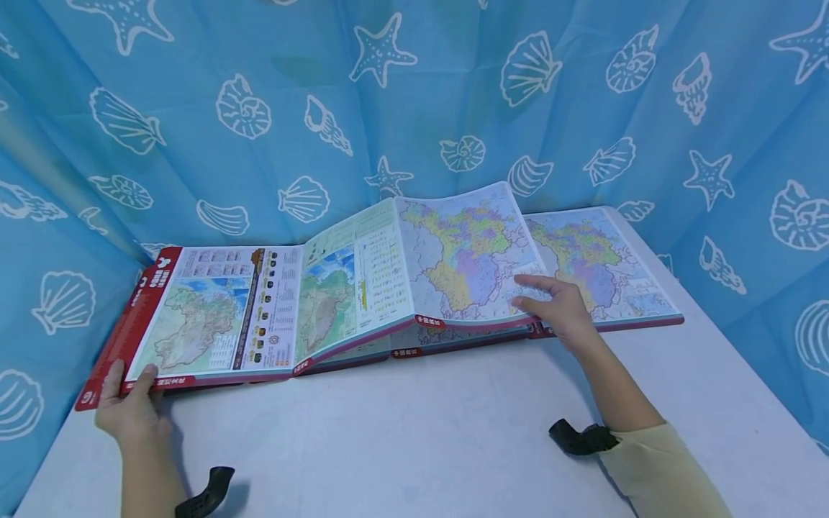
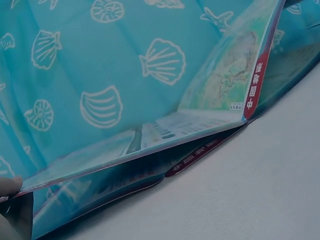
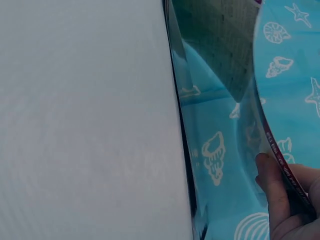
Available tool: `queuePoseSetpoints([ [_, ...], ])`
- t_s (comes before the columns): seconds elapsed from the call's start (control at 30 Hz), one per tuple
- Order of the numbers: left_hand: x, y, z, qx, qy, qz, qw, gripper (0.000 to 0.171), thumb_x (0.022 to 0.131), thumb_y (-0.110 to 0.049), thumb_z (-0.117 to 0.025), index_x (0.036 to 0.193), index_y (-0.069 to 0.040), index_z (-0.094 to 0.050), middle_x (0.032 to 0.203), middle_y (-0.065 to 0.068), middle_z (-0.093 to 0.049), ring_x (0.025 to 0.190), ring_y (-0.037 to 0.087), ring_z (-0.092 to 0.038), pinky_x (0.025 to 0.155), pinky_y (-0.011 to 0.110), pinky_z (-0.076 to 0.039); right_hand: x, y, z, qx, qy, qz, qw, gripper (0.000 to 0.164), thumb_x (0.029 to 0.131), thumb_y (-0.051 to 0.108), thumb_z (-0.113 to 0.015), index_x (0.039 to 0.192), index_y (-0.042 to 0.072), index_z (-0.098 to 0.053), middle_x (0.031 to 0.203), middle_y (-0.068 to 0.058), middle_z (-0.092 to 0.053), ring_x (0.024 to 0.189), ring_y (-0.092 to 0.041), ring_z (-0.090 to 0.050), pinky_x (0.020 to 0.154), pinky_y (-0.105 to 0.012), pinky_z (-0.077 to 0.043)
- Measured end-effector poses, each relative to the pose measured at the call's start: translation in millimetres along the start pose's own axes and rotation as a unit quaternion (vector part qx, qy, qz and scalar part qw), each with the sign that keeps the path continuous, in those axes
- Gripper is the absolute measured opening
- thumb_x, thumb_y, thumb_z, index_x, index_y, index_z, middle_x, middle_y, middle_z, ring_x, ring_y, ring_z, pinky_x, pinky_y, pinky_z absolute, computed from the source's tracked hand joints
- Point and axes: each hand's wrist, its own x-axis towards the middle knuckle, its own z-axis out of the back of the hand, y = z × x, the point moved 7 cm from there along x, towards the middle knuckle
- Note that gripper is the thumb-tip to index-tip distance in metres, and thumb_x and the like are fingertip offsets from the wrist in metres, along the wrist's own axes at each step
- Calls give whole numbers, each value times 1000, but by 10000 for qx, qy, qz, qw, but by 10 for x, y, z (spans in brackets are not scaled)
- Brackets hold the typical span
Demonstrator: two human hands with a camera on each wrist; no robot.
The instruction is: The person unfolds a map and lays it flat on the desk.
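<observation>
A glossy fold-out map [image 1: 453,252] with several panels stretches across the table, its joint between the middle panels raised like a ridge. My left hand [image 1: 132,406] grips the near edge of its leftmost panel, beside the red border; a fingertip lies on that edge in the left wrist view. At the right end my right hand [image 1: 557,309] pinches the edge of the upper map, thumb and fingers on opposite faces in the right wrist view. Under it lies a similar lower map [image 1: 637,295], showing at the right and along the front; the upper one hides most of it.
The white table [image 1: 414,432] runs along the front of the maps. A blue curtain [image 1: 414,108] with white shells and starfish hangs behind and at both sides, close to the maps' far edge. Black curved wrist mounts [image 1: 583,437] sit on both forearms.
</observation>
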Motion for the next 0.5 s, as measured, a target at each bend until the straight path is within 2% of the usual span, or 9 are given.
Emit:
queuePoseSetpoints([
  [0.17, 46, -44, 16, -59, -207, -135, 9997, 80, 71, -5, -81, 136, -36, -49, 150, -16, -28, 133, 5, -33, 99, 19, -39, 14, -36, -42, -34, 31, -87, 10000, 52, 87, 24, -69, 131, 0, -54, 146, -18, -39, 141, -36, -22, 112, -55, -20],
  [0.37, 92, -64, 29, -689, -191, -150, 9973, 82, 71, 2, -78, 138, -34, -47, 147, -13, -35, 132, 3, -36, 95, 18, -42, 41, -96, -107, -152, 93, -169, 9997, 50, 87, 25, -69, 130, 2, -55, 146, -17, -40, 140, -34, -25, 111, -50, -28],
  [0.43, 103, -69, 40, -920, -186, -140, 9955, 82, 71, 5, -77, 137, -34, -48, 146, -13, -37, 130, 3, -38, 94, 18, -42, 48, -115, -138, -198, 129, -154, 9996, 50, 87, 24, -69, 130, 2, -55, 145, -16, -41, 139, -33, -27, 106, -43, -35],
  [0.5, 118, -77, 57, -1069, -212, -152, 9939, 83, 71, 6, -77, 137, -35, -48, 145, -13, -38, 129, 2, -40, 95, 18, -42, 55, -134, -176, -237, 174, -121, 9995, 50, 87, 23, -69, 130, 2, -55, 145, -16, -41, 135, -32, -32, 94, -33, -43],
])
